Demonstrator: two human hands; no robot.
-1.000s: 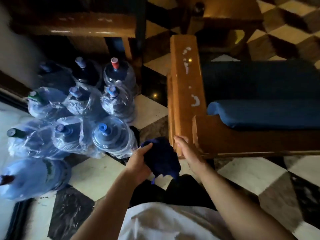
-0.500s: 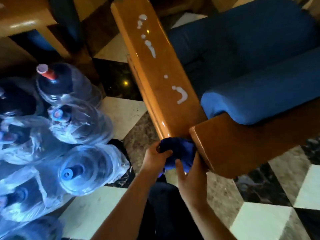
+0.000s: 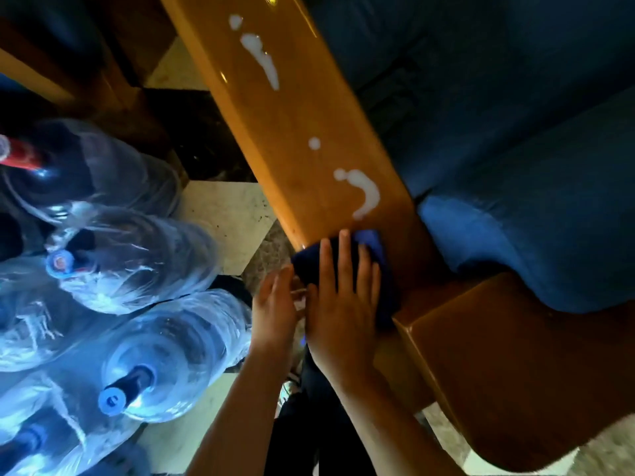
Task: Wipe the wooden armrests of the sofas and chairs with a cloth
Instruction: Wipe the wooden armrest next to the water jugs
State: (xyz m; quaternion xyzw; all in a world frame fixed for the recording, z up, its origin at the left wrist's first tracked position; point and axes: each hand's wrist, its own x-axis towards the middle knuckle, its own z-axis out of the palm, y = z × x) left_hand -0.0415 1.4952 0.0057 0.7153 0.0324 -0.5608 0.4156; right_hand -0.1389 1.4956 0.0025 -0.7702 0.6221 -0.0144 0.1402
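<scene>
Right hand [image 3: 343,304] flat, fingers straight and spread, pointing toward 12 o'clock, forearm running off to 5 o'clock, left hand [image 3: 275,304] just beside it at 9 o'clock, fingers relaxed, forearm toward 7 o'clock

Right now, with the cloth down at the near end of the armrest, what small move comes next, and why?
Probably slide the right hand, pressing the blue cloth flat, forward along the wooden armrest into the curved white smear just ahead. The white streaks lie unwiped farther up.

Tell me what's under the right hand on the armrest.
A dark blue cloth lies under the right hand, pressed flat on the near end of the wooden armrest. The fingers cover most of the cloth, and the wood beneath is hidden.
</scene>
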